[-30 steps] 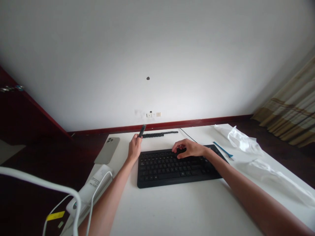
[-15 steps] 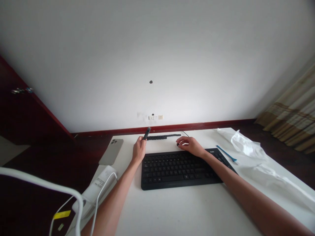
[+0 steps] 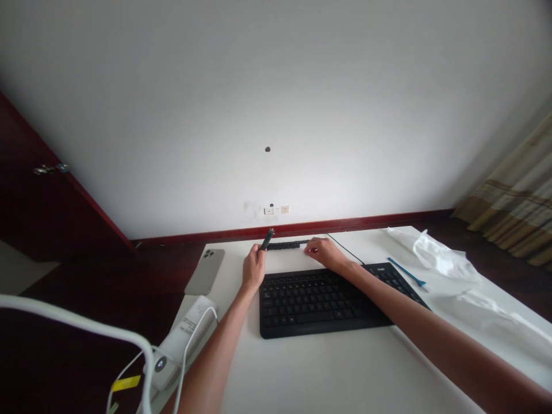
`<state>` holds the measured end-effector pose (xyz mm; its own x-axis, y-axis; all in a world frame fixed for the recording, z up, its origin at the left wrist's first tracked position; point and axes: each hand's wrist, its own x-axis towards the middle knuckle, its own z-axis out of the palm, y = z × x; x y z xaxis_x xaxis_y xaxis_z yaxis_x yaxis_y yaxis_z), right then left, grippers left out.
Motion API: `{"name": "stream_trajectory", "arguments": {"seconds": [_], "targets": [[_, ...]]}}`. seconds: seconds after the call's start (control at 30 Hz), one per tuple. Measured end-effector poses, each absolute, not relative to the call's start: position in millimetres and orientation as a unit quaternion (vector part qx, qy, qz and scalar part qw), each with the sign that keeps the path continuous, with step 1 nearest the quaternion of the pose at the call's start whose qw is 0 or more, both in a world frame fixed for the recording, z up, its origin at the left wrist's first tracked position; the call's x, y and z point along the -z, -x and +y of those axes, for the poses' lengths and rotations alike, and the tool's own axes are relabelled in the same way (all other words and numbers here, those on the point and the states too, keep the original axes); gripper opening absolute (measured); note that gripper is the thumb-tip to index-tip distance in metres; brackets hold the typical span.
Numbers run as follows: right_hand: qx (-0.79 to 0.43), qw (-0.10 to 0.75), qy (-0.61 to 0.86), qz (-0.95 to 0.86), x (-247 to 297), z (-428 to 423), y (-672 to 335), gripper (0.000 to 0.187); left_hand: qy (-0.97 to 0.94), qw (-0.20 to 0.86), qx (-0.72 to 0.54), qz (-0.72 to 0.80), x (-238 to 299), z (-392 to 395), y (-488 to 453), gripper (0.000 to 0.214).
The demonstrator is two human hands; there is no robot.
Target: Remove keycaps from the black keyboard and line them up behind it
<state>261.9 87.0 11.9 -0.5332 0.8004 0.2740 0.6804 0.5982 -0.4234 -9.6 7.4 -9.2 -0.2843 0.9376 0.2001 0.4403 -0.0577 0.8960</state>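
A black keyboard [image 3: 328, 299] lies on the white table [image 3: 336, 368]. Behind it a row of loose black keycaps [image 3: 287, 245] runs along the table's far edge. My left hand [image 3: 253, 269] is closed round a slim dark tool [image 3: 267, 238], tip raised by the row's left end. My right hand [image 3: 324, 253] reaches past the keyboard to the row's right end, fingers pinched at something small I cannot make out.
A grey phone [image 3: 206, 271] lies face down at the left edge. A white charger with cables [image 3: 181, 339] sits at the near left. A blue stick [image 3: 407, 272] and crumpled white plastic [image 3: 448, 264] lie to the right. A black cable [image 3: 345, 250] runs back from the keyboard.
My right hand left the keyboard's keys and moved back to the keycap row's right end. My left hand kept the tool raised. The view shifted slightly.
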Motion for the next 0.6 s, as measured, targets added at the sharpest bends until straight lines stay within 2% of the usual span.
{"name": "stream_trajectory", "arguments": {"seconds": [0.17,0.5,0.6], "targets": [[-0.132,0.205,0.454,-0.857,-14,95,-254,0.019,-0.539,0.253,-0.489,0.638,6,7,9,0.020],[-0.139,0.267,0.450,-0.841,-3,89,-263,0.027,-0.541,0.246,-0.480,0.645,6,6,9,0.021],[-0.133,0.271,0.458,-0.836,-2,86,-263,0.023,-0.541,0.247,-0.481,0.644,6,6,9,0.021]]}}
